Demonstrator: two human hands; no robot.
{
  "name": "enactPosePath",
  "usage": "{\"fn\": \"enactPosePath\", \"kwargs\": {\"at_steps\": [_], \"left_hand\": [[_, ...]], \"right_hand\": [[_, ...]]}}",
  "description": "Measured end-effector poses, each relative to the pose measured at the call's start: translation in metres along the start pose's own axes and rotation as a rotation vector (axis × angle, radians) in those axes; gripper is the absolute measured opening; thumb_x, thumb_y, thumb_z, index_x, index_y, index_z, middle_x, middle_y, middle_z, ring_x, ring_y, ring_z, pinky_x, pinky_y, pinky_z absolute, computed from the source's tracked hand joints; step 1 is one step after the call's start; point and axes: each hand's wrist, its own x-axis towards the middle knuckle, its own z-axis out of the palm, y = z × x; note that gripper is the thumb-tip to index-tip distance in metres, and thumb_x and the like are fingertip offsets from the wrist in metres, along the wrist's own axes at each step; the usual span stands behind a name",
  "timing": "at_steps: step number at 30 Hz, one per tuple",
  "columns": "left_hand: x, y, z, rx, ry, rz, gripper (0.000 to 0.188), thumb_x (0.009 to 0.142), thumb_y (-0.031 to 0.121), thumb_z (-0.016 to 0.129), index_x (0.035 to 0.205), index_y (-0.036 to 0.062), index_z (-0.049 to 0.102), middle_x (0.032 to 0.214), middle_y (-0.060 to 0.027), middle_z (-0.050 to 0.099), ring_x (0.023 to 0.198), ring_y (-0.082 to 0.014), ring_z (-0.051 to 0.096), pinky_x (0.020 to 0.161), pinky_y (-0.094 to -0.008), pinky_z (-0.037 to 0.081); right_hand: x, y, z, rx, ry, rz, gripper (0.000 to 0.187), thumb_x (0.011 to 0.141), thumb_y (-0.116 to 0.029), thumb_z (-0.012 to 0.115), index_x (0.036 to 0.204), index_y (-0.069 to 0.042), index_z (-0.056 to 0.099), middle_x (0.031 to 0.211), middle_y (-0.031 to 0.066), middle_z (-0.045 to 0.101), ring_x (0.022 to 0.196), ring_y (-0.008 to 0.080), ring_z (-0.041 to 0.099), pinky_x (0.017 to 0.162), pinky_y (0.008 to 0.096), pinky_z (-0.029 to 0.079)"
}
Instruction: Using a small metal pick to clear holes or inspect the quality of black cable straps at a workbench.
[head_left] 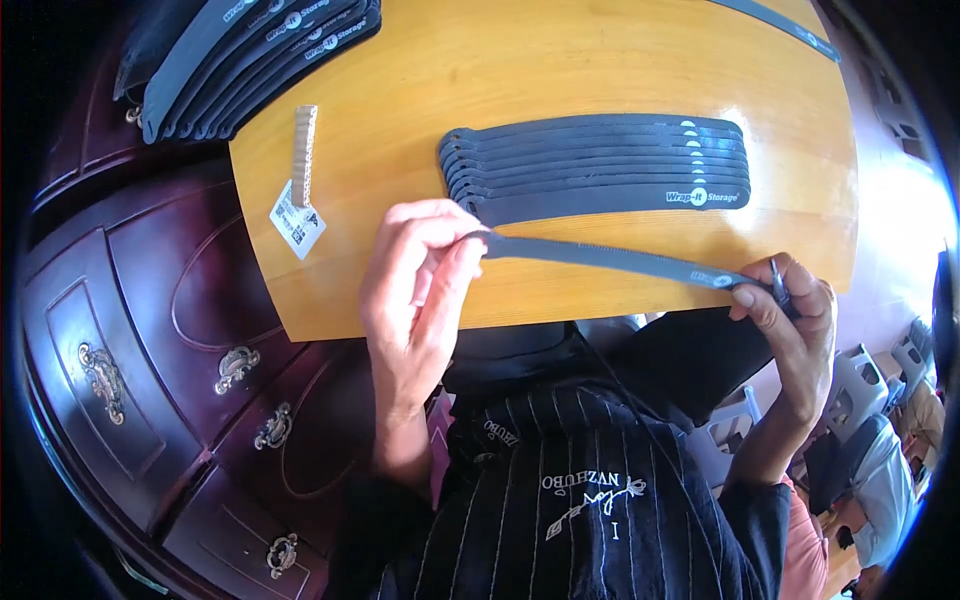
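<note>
A dark grey storage strap [610,259] is stretched between my two hands just over the near edge of the table. My left hand [415,290] pinches its left end between thumb and fingertips. At the strap's other end, beside a pale printed mark, my right hand [795,310] grips it between thumb and fingers. A small shiny metal piece [779,280] shows at the fingers of that hand; its kind is hard to make out. Just beyond the held strap lies an overlapping row of similar straps [590,165], their holed ends to the left.
More straps [260,70] lie fanned at the far left, and a single strap [780,28] at the far right. A cardboard strip [304,155] and a white label [297,220] rest on the wooden table [400,110]. Dark drawers [130,370] stand left; stools [855,390] are at right.
</note>
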Motion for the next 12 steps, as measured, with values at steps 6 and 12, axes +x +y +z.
{"fn": "enactPosePath", "kwargs": {"at_steps": [6, 12], "left_hand": [[-0.007, 0.000, 0.004, -0.054, 0.037, -0.051, 0.008, 0.088, -0.006, 0.059, 0.096, -0.0052, 0.060, 0.099, -0.0100, 0.056, 0.076, -0.0115, 0.058, 0.065, -0.0219, 0.048], [-0.021, 0.004, -0.001, -0.083, 0.132, -0.177, 0.018, 0.088, -0.004, 0.060, 0.106, -0.0040, 0.063, 0.098, -0.0136, 0.061, 0.073, -0.0151, 0.063, 0.059, -0.0227, 0.051]], "right_hand": [[0.003, 0.001, -0.003, 0.056, 0.067, 0.056, 0.015, 0.082, -0.010, 0.071, 0.087, 0.002, 0.065, 0.068, 0.0040, 0.063, 0.064, 0.0079, 0.059, 0.062, 0.0199, 0.043], [0.008, 0.006, -0.001, 0.069, 0.126, 0.049, 0.012, 0.083, -0.009, 0.070, 0.090, 0.000, 0.066, 0.068, 0.0050, 0.063, 0.065, 0.0103, 0.059, 0.065, 0.0207, 0.045]]}}
